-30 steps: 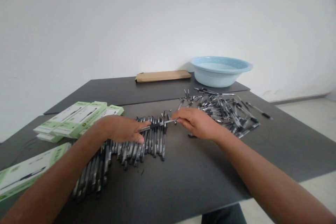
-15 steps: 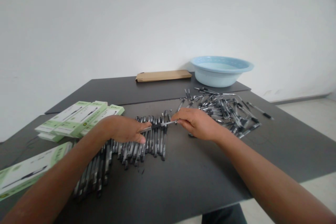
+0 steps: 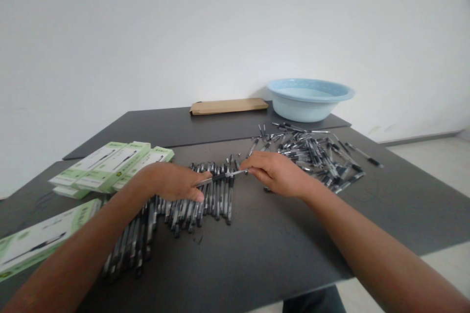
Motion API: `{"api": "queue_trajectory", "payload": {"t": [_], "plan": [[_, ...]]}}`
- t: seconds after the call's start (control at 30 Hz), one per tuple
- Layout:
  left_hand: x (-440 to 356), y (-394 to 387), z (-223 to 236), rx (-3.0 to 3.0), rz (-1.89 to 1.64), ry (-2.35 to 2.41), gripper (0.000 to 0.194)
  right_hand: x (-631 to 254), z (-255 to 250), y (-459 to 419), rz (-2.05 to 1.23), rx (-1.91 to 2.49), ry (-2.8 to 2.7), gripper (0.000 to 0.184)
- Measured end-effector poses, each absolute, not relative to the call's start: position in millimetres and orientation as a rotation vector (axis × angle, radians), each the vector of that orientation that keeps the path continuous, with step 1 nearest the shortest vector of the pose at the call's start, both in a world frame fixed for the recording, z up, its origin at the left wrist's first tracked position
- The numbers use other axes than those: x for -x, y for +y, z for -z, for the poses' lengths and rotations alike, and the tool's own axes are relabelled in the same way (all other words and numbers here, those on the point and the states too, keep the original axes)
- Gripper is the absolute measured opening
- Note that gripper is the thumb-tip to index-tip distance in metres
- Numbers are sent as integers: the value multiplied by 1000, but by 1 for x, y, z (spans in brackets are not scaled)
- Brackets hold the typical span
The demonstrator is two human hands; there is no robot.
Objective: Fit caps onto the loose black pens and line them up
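My left hand pinches the clear barrel of a pen between thumb and fingers. The pen is held nearly level, its black grip in the middle. From the grip a thin pale end runs to my right hand, whose thumb and fingertips are closed on it; the very tip is hidden by them. Beneath the pen and my left hand lies a row of pens, laid side by side on the dark table. More pens lie lined up under my left forearm.
Beyond my right hand spreads a loose heap of pens and pen parts. A light blue basin and a flat brown cardboard piece stand at the back. Green-and-white pen boxes are stacked at left, with another box nearer.
Hardly anything differs. Both hands keep their hold on the pen in almost the same place, and the pens and boxes around have not moved.
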State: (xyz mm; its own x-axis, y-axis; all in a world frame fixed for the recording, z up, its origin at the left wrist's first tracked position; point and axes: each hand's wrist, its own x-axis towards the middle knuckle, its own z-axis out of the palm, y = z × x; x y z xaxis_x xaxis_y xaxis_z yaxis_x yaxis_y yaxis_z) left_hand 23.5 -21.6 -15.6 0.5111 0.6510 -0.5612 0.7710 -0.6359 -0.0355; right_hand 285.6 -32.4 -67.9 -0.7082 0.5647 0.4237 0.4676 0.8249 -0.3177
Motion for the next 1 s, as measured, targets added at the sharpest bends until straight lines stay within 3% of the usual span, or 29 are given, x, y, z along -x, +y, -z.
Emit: {"api": "queue_trajectory", "payload": {"t": [0.1,0.37,0.7,1.0], "plan": [[-29,-24,12,-2427,963,1181,69,-286,68,-32,-255,773,-2501,24],[-30,-24,11,-2407,980,1201,70,-284,67,-35,-194,817,-2550,24],[-29,-24,15,-2461,934,1167,66,-279,63,-38,170,1157,-2461,18],[-26,-22,18,-2461,905,1161,68,-277,61,-40,91,1053,-2425,21]]}}
